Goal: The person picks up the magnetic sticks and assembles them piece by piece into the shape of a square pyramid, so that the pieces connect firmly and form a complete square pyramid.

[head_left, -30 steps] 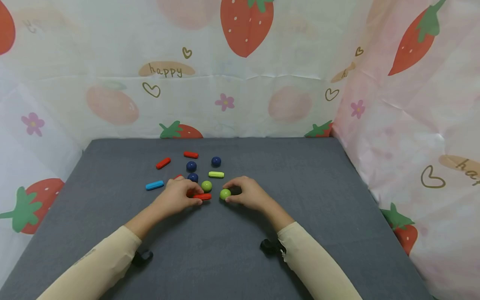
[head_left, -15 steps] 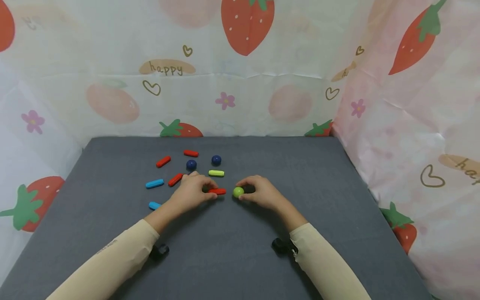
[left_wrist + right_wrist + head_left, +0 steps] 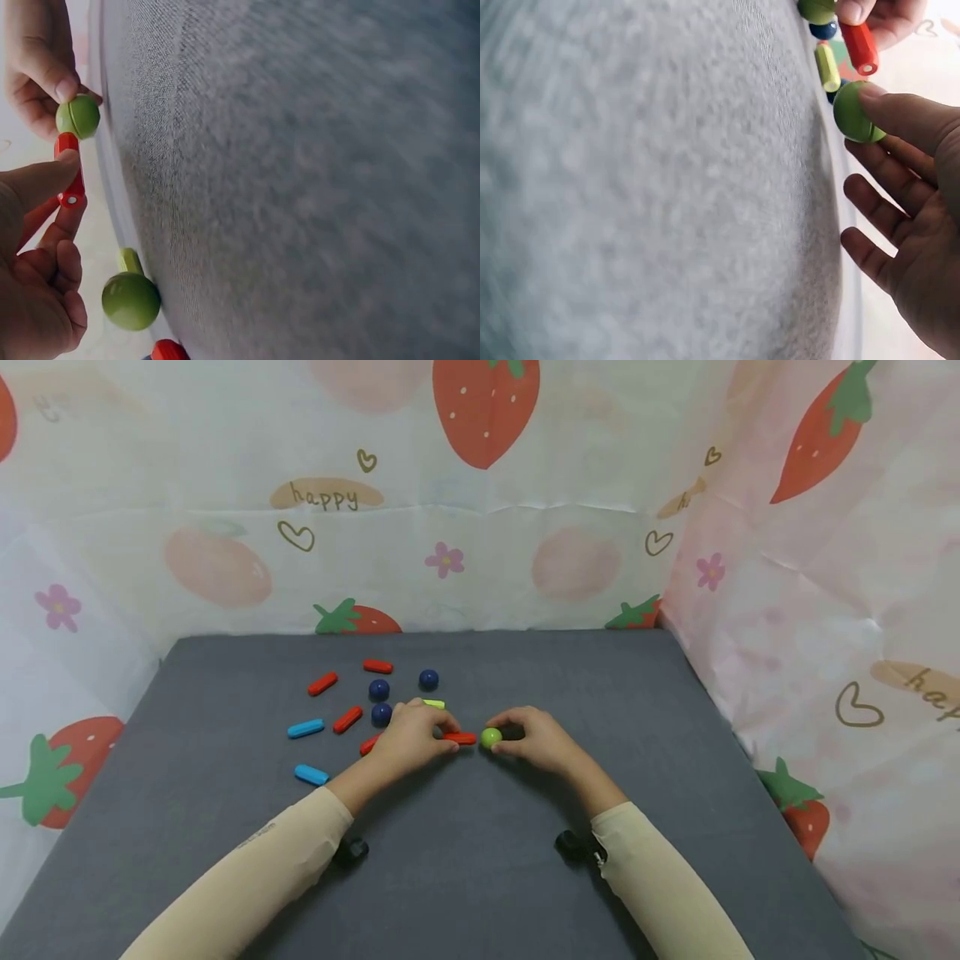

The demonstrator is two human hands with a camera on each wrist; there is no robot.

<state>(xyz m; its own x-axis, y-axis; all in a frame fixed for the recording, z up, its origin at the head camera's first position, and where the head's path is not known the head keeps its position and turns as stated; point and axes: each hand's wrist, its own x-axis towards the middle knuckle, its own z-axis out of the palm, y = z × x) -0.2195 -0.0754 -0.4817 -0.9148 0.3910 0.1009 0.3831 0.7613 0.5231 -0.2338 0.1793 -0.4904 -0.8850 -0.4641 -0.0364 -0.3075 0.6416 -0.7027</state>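
Note:
In the head view my left hand (image 3: 411, 732) pinches a red stick (image 3: 463, 738) between thumb and fingers. The stick points right, and the left wrist view shows a small pale spot on its near end (image 3: 71, 200). My right hand (image 3: 542, 740) pinches a green ball (image 3: 491, 738) with thumb and fingertips; a groove runs around the ball (image 3: 78, 117). Stick and ball face each other, the stick's end close to the ball. A second green ball (image 3: 131, 301) lies below the left hand in the left wrist view, hidden behind that hand in the head view.
On the grey cloth-covered table (image 3: 480, 877) lie several red sticks (image 3: 347, 719), two blue sticks (image 3: 306, 728), three dark blue balls (image 3: 378, 690) and a yellow-green stick (image 3: 434, 703), partly covered by the left hand. Strawberry-printed curtains (image 3: 480, 568) stand behind and beside the table.
Both hands have moved right, away from the loose pieces, carrying the red stick and the green ball. The gap between stick and ball has narrowed.

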